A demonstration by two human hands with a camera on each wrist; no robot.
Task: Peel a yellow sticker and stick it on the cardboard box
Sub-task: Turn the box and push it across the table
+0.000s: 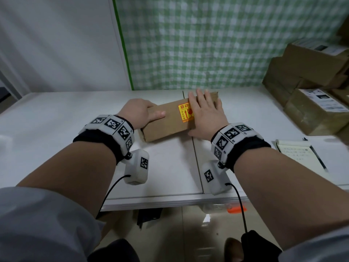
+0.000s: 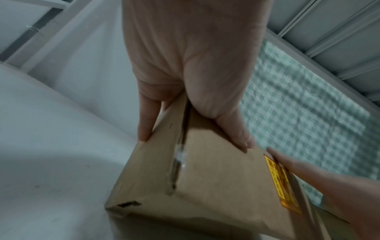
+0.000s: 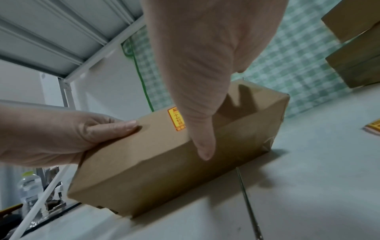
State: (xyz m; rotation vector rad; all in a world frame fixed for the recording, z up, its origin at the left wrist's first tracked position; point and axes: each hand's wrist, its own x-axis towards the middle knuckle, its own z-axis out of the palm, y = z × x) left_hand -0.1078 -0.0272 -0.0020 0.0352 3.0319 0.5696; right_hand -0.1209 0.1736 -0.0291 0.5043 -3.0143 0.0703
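A brown cardboard box (image 1: 166,125) lies slanted on the white table (image 1: 56,120). A yellow sticker (image 1: 183,113) with red print is stuck flat on its top face. My left hand (image 1: 139,112) grips the box's left end, thumb on top and fingers down the side (image 2: 146,123). My right hand (image 1: 204,114) is spread with straight fingers over the box's right half and covers the sticker's right edge. Its thumb (image 3: 202,138) points down along the near side. The right wrist view shows finger shadows on the box top (image 3: 242,100), so contact is unclear.
Several taped cardboard boxes (image 1: 311,76) are stacked at the table's right. A notepad with a pen (image 1: 300,156) lies near the right front. A yellow sheet (image 3: 373,125) rests on the table right of the box. A green checked cloth (image 1: 207,44) hangs behind.
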